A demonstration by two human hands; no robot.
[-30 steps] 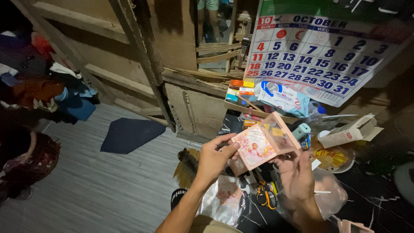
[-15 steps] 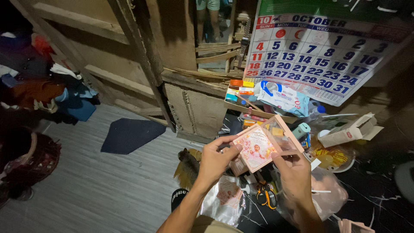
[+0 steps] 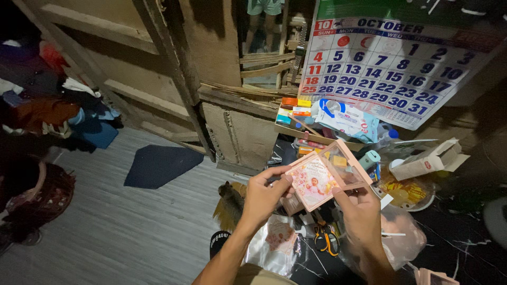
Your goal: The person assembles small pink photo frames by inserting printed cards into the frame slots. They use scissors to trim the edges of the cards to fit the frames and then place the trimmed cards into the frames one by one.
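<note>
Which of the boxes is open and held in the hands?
The small pink hinged box, lid raised, held by both hands; the white carton lies on the cluttered table, untouched.

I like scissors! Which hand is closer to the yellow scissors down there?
Right. The right hand is just above and right of the scissors, holding the pink box. The left hand is farther, up to their left.

Both hands up front – left hand [image 3: 262,196] and right hand [image 3: 360,211] gripping a small pink box [image 3: 326,174], wall calendar [image 3: 393,68] behind.

pink box [image 3: 323,177] | white-and-blue calendar [image 3: 388,74], red dates | dark blue mat [image 3: 158,164] | grey striped floor [image 3: 121,232]
</note>
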